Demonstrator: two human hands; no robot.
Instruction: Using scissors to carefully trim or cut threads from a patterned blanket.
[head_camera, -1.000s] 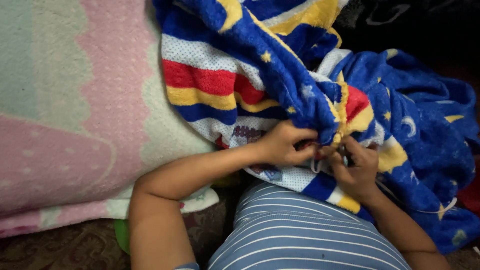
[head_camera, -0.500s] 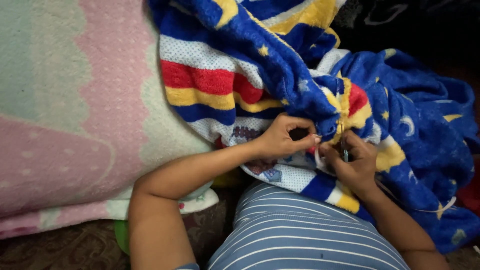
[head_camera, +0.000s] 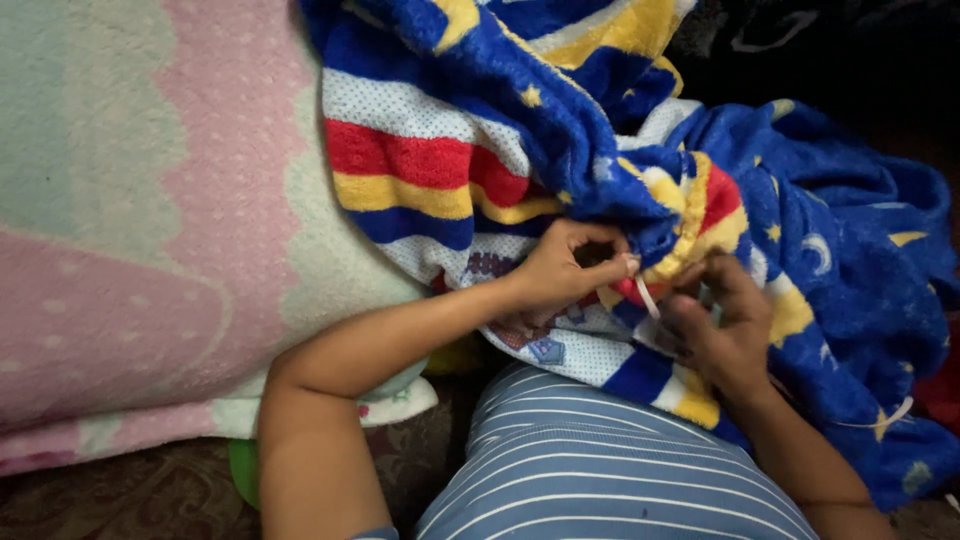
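A fleecy blue blanket with stars and red and yellow stripes is being bunched over the lap. Its folded edge is being pinched by the left hand, fingers curled shut, elbow bent. A thin white strip is being gripped by the right hand. A pink and green blanket is lying beside.

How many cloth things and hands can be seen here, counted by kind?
Fleece blankets: 2, the blue starred blanket and the pink and green blanket.
Hands: 2, the left hand and the right hand, both pinching a thin white strip.
White strips: 1.
Striped garments: 1, the striped shirt.
Total: 6.
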